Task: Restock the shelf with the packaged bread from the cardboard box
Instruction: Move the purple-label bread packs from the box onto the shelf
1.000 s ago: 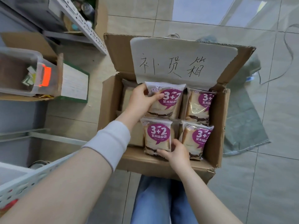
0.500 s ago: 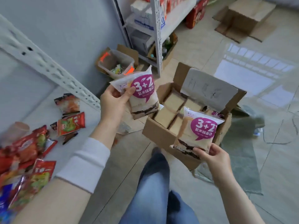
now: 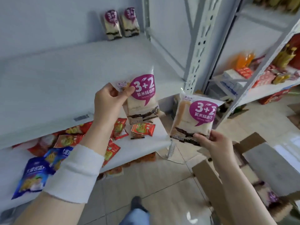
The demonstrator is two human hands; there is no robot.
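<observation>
Early days here, tbh. Only two shelved bread packs (image 3: 121,23) were seen stood upright at the back of the white shelf (image 3: 65,75), with lots of room left beside them. A third pack (image 3: 142,98) was pinched at its top corner in the left grip (image 3: 107,101), held up in front of that shelf. A fourth pack (image 3: 194,117) was clasped by its bottom edge in the right grip (image 3: 212,142), lower down. Neither had been placed yet. Something purple was glimpsed in the cardboard box (image 3: 209,176), so more was probably left.

The cardboard box (image 3: 204,174) runs off the right edge; the far bread packs' (image 3: 112,25) print is a blur.
</observation>
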